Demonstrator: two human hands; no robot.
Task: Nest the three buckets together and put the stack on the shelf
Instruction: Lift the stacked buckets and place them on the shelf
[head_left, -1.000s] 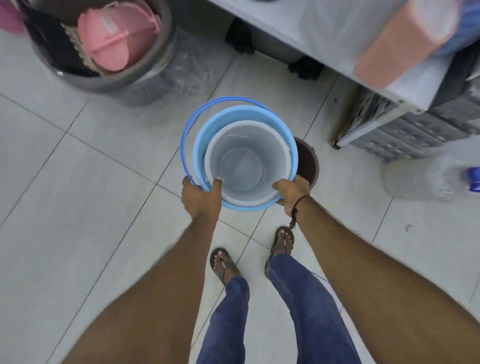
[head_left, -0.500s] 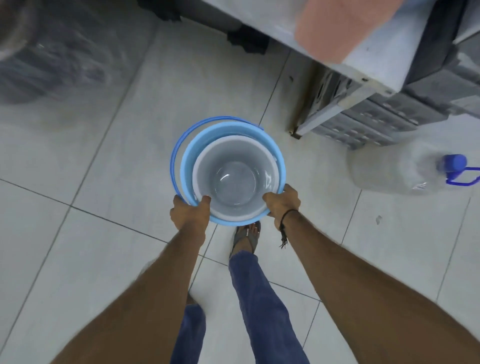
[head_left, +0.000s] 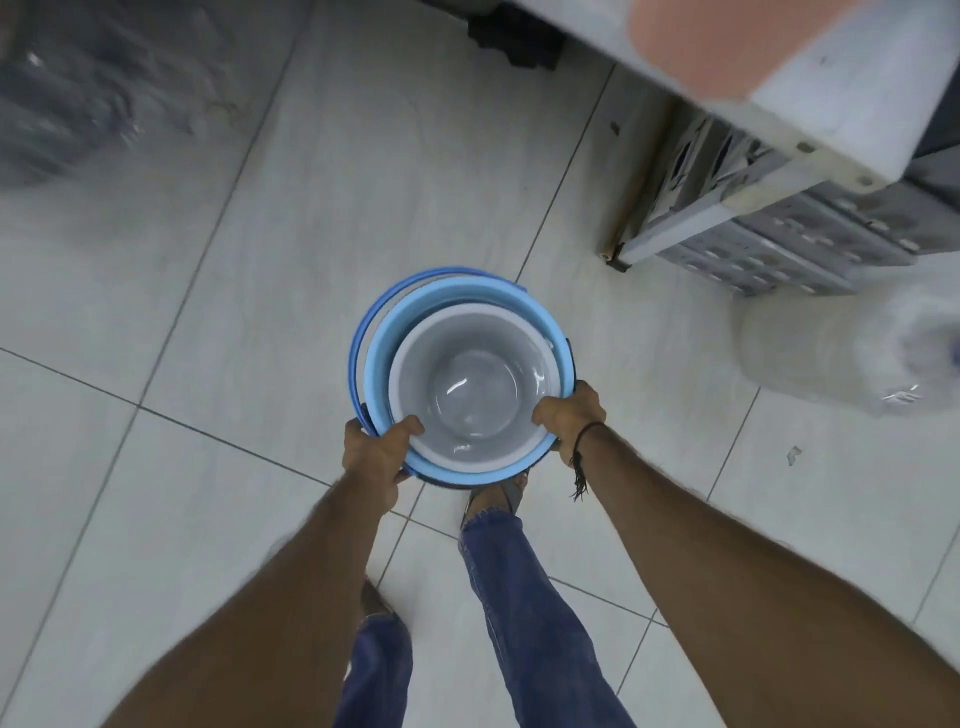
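- While you carry the load over the tiled floor (head_left: 218, 270), your left hand (head_left: 376, 457) is clamped on the near-left rim of the bucket stack (head_left: 462, 379), thumb hooked over the edge; a slip there would tip the stack away from you.
- The stack hangs in the air between your hands, above your feet, not yet near any ledge. The white bucket (head_left: 470, 384) sits inside the light blue bucket (head_left: 382, 358); a dark rim peeks out beneath, likely the third, though you cannot see it well.
- The blue handle (head_left: 358, 343) lies loose against the far-left side and could snag on something.
- Your right hand (head_left: 569, 415) is closed on the near-right rim. Uneven lifting between the hands may unseat the inner bucket.
- The shelf (head_left: 779, 119) edge juts out at the top right, with a grey crate (head_left: 769, 239) below and a clear water jug (head_left: 831, 348) on the floor to the right; stepping that way blindly risks a trip.
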